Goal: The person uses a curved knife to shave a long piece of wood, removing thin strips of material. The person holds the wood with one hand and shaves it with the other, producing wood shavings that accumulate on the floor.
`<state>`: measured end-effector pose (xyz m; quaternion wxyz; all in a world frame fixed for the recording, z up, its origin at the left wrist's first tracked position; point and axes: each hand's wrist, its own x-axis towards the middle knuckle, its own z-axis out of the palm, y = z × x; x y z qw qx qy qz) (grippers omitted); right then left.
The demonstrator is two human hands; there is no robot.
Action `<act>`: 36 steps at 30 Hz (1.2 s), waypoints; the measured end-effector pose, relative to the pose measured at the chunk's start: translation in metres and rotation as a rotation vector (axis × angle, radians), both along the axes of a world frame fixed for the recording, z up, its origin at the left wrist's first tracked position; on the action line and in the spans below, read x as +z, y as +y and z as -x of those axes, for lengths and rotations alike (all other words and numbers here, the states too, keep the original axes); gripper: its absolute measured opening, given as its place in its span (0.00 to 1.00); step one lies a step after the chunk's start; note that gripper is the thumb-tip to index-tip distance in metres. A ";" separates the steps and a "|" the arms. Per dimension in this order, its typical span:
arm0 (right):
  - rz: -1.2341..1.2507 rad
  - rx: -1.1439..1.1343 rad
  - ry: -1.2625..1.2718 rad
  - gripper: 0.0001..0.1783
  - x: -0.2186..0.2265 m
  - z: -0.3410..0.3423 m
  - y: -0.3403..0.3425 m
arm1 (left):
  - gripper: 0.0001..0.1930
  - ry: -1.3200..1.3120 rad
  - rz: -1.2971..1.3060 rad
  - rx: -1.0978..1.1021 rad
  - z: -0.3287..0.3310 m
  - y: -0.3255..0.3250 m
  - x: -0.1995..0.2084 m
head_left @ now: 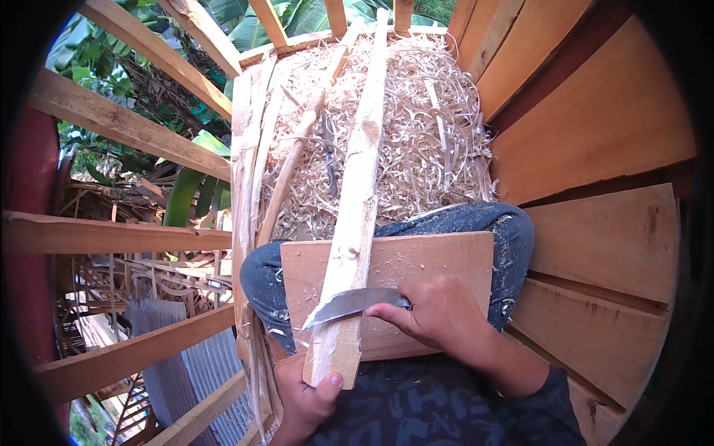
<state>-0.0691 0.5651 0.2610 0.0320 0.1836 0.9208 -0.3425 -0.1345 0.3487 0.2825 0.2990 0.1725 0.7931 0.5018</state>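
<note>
Pole (pixel 363 171): matt wood, unevenly shaved; knife blade (pixel 346 305): dull-sheened metal; lap board (pixel 439 260): smooth matt wood; trousers (pixel 513 238): denim-like cloth; upper-centre shavings (pixel 416 111): curly wood.

Handle of knife (pixel 346 305) mostly hidden in right hand (pixel 440 308). Left hand (pixel 316 395): most fingers hidden behind stick (pixel 363 193), forearm (pixel 293 431) cut off by lower edge. Dark item (pixel 329 152) in shavings (pixel 409 152) too small to ID.

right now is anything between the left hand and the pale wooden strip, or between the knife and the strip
Nothing visible: the left hand grips the near end of the pale wooden strip, and the knife in the right hand lies directly across it. The board is beneath the strip, not between.
</note>
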 end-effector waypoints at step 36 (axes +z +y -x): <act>1.257 -0.235 0.021 0.25 -0.036 0.016 -0.016 | 0.26 -0.816 -0.039 0.097 -0.003 0.014 0.019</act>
